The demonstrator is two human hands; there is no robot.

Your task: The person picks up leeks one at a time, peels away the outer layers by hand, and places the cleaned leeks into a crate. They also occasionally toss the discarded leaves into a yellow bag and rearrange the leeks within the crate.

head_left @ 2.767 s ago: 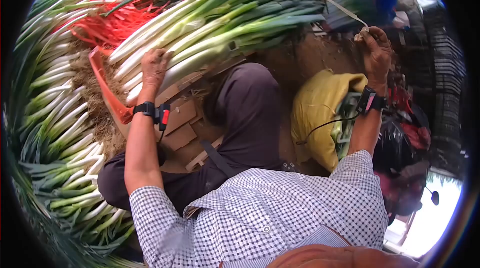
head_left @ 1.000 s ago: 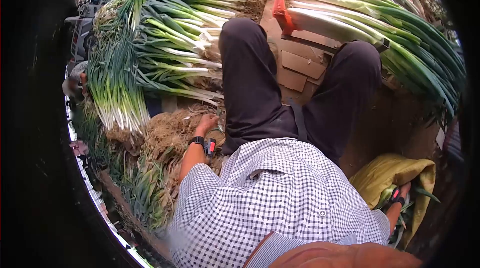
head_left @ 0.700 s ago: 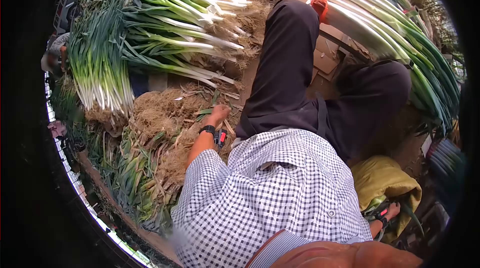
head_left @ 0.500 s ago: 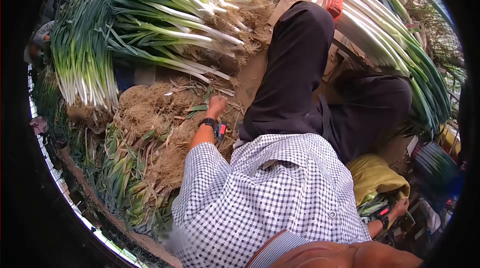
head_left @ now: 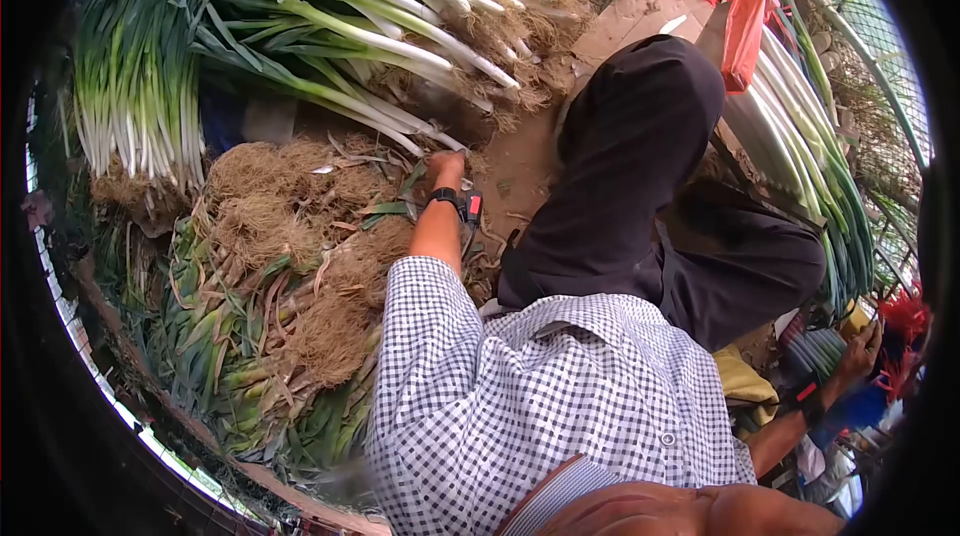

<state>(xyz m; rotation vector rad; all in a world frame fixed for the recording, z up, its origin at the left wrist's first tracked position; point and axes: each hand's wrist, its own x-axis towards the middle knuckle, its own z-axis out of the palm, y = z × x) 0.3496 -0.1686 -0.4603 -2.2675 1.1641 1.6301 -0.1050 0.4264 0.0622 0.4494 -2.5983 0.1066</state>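
Long leeks (head_left: 440,56) with green tops, white shanks and root tufts lie in a heap at the upper left. At the root end of the nearest leek (head_left: 385,126), my left hand (head_left: 446,170) is closed with curled fingers, and the shank tip shows just beyond them. My right hand (head_left: 855,358) reaches out at the right edge, beside a tuft of red strings (head_left: 903,331) and a dark green striped bundle (head_left: 812,351). Its fingers are dim and partly lost at the dark rim, so I cannot tell what they hold.
Cut root clumps (head_left: 285,196) and leaf trimmings (head_left: 230,336) pile up on my left. An upright bunch of leeks (head_left: 140,116) stands beyond. Past my bent knees lie trimmed leeks (head_left: 790,106), a red plastic strip (head_left: 743,41) and cardboard (head_left: 625,21). A yellow cloth (head_left: 745,381) sits by my right side.
My left hand has moved forward from the trimmings to the leek's root end. My right hand has left the yellow cloth and reached forward and outward towards the red strings. The view has turned slightly.
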